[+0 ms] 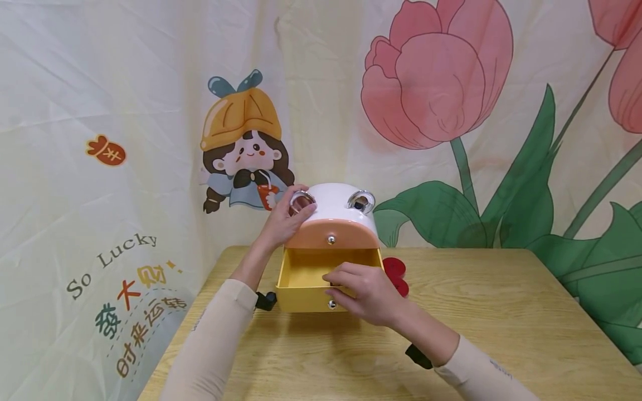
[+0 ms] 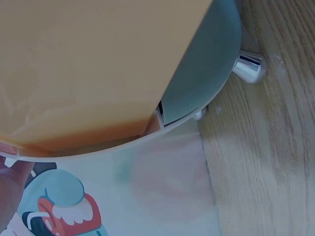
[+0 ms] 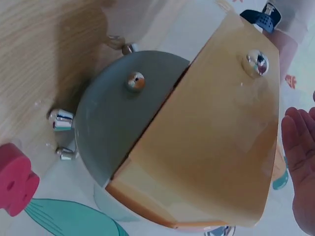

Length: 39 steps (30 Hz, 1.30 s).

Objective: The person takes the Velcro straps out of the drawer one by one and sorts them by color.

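Note:
A small drawer cabinet point(image 1: 337, 199) has a white rounded top with silver rings, a peach upper drawer point(image 1: 306, 236) and a pulled-out yellow drawer point(image 1: 301, 301). The yellow drawer's visible inside is bare, partly covered by my right hand. Below it, a grey-green panel with a knob point(image 3: 135, 81) shows in the right wrist view. My left hand point(image 1: 283, 220) grips the top around the left silver ring point(image 1: 303, 201), thumb in front. My right hand point(image 1: 368, 289) is at the yellow drawer's front edge, thumb and fingers apart, fingers loosely bent; no held thing is plain.
A red rounded object point(image 1: 394, 267) lies on the wooden table point(image 1: 476, 312) to the cabinet's right. Silver feet point(image 3: 61, 119) stand under the cabinet. Behind the table hangs a printed curtain point(image 1: 326, 111). Black wrist devices point(image 1: 418, 356) sit beneath both forearms.

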Motion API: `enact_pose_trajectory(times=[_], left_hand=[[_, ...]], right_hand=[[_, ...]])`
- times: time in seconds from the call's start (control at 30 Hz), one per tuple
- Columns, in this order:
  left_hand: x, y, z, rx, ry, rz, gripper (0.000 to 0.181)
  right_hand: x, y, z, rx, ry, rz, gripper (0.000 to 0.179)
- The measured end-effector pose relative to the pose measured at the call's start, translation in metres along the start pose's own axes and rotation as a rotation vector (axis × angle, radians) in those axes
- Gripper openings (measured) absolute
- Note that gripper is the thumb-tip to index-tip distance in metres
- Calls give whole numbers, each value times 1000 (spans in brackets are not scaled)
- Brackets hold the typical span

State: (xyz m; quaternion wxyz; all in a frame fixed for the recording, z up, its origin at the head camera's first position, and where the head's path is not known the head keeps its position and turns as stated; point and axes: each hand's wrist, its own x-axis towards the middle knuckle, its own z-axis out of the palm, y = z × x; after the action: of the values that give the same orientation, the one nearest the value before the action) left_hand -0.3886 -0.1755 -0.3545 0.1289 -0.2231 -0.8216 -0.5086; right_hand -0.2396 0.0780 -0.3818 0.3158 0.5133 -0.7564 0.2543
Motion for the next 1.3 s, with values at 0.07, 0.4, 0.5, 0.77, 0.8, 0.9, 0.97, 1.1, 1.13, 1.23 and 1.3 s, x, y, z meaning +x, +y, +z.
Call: enact_pose_trajectory(times=[0.07, 0.4, 0.5, 0.77, 0.8, 0.9, 0.97, 1.1, 1.13, 1.23, 1.3], left_hand=[[0, 0, 1, 5, 0, -4, 55], [1, -1, 0, 9, 3, 12, 54], [2, -1, 0, 11, 1, 20, 56], [1, 0, 1, 27, 2, 28, 54], [1, 0, 1, 28, 2, 29, 54], [1, -1, 1, 28, -2, 30, 52], [1, -2, 1, 25, -1, 27, 52], [2, -3, 1, 17, 0, 36, 50], [2, -3, 1, 16, 1, 39, 50], [2, -2, 1, 8, 0, 44, 49], [1, -2, 1, 2, -3, 45, 48]], right_hand=[[1, 4, -3, -20, -14, 31, 30], [14, 32, -24, -95, -338, 316, 30], [15, 41, -26, -67, -450, 396, 34], [13, 54, -29, 18, -595, 487, 39], [13, 55, -29, 17, -602, 487, 39], [12, 56, -29, 13, -615, 489, 37], [13, 56, -30, 6, -627, 489, 35], [14, 57, -31, -7, -645, 484, 30], [15, 57, -31, -12, -653, 484, 29], [17, 56, -32, -30, -692, 494, 22], [19, 55, -32, -45, -725, 492, 18]])
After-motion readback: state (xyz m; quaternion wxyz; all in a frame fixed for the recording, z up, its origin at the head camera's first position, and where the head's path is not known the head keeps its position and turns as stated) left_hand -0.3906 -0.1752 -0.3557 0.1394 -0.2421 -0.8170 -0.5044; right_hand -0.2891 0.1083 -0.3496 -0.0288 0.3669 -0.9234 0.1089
